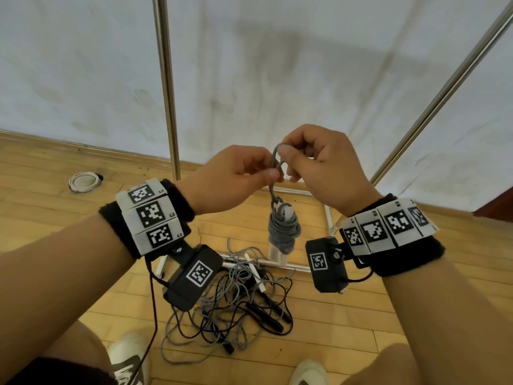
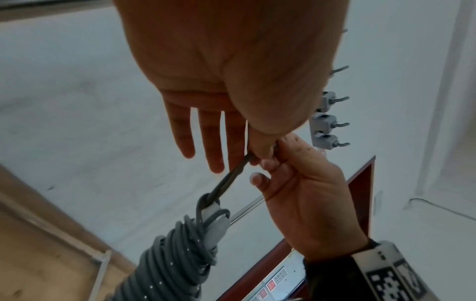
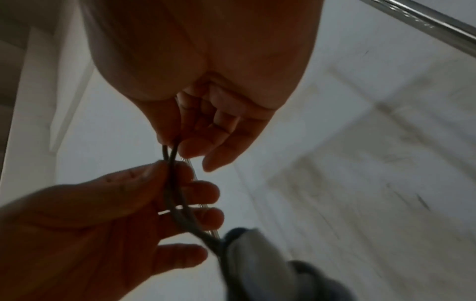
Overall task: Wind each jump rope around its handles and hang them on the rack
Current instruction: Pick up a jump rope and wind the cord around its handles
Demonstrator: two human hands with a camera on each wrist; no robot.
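Both hands (image 1: pixel 236 176) pinch rope loop (image 1: pixel 276 159), bundle (image 3: pixel 270 264) blurred

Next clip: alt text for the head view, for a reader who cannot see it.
Both hands, left hand and right hand, pinch a grey loop; a wound grey rope dangles from it. Loose ropes lie tangled on the wood floor, between the rack's metal poles.

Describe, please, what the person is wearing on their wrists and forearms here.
Both forearms are bare, with no sleeves. Each wrist carries a black fuzzy band topped by white blocks printed with black square-code markers. A black camera box with its own marker hangs under each wrist, trailing a thin dark cable.
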